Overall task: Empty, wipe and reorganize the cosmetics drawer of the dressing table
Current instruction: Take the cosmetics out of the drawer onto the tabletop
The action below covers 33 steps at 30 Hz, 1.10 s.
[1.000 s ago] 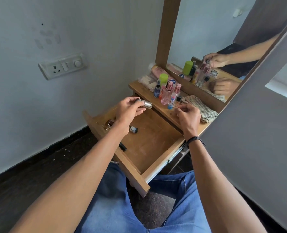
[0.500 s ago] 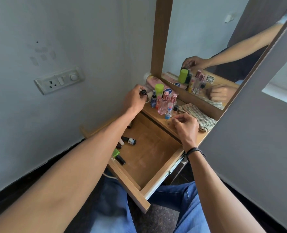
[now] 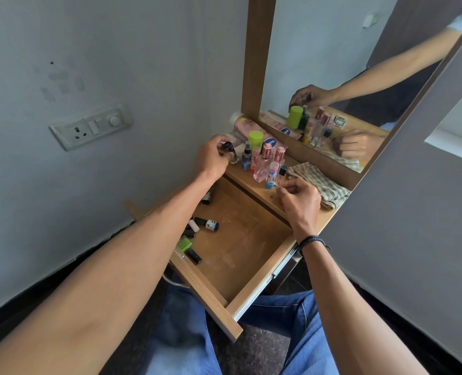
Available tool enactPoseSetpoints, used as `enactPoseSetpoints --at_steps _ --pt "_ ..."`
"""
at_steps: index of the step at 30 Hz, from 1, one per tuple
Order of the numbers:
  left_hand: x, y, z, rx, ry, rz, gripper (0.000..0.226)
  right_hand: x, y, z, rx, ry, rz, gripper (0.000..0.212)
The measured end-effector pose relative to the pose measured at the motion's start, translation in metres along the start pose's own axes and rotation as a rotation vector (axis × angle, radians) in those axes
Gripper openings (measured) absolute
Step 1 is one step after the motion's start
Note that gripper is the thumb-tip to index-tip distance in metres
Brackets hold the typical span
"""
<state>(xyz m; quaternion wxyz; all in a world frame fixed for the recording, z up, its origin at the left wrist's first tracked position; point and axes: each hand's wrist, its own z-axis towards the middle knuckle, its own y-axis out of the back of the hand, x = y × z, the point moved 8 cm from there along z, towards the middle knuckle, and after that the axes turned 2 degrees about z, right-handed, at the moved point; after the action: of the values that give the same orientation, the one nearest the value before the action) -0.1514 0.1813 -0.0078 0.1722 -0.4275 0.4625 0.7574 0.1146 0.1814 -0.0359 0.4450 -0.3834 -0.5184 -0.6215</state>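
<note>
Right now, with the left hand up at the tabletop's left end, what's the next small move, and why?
Probably set the black-capped bottle down beside the blue spray bottle and let go. The left hand grips it at the tabletop's left end, next to the standing row, and several nail polish bottles lie in the drawer waiting to come out.
</note>
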Motion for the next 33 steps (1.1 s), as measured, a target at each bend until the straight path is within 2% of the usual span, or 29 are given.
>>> enactPoseSetpoints --at_steps 13,20,24,27,30,33 --pt "0.005 -0.022 -0.005 0.082 0.024 0.048 0.045 0.004 0.0 -0.002 0.004 0.022 -0.015 0.013" --pt "0.009 -0.018 -0.014 0.049 0.067 -0.062 0.038 0.004 0.0 -0.002 0.002 0.032 -0.011 0.011" --pt "0.028 0.001 -0.036 -0.039 0.1 -0.091 0.036 0.003 0.001 -0.001 0.018 0.037 -0.036 0.013" --pt "0.062 0.008 -0.06 0.009 0.156 0.051 0.034 0.002 0.0 0.0 0.027 0.027 -0.075 0.007" --pt "0.098 0.006 -0.088 0.201 0.196 0.388 0.029 -0.001 -0.002 0.0 0.047 0.013 -0.074 0.005" --pt "0.112 -0.005 -0.105 0.378 0.155 0.599 0.046 -0.001 -0.002 -0.002 0.063 0.03 -0.075 0.005"
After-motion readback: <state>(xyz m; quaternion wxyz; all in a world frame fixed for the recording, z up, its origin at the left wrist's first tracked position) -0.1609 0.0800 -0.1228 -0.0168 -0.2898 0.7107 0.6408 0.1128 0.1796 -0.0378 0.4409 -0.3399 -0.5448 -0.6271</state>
